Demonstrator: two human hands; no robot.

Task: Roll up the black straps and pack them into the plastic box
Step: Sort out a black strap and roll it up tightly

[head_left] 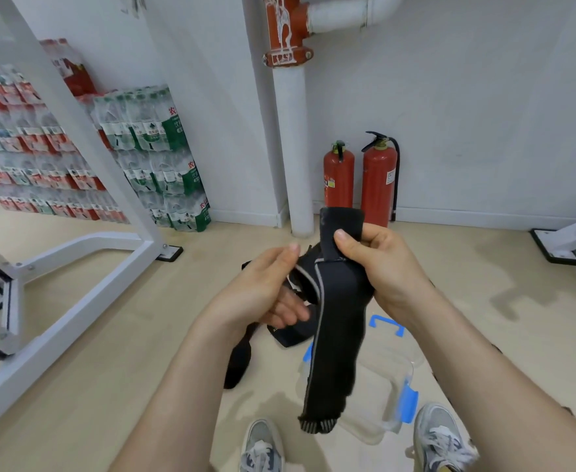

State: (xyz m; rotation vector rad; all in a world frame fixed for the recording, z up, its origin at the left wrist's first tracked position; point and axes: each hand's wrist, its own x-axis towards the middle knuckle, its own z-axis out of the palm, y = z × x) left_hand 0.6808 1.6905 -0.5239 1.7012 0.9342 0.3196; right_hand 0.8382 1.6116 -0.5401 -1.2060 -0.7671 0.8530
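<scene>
Between the hands, a black strap (pixel 339 335) is held up. The right hand (pixel 382 264) clamps its upper end, thumb pressed on the front and fingers wrapped behind. The left hand (pixel 266 287) curls loosely round a narrower grey-edged part. The strap's long tail hangs below the right hand, over the clear plastic box (pixel 382 400) on the floor. More black straps (pixel 238 362) lie beneath the left hand.
</scene>
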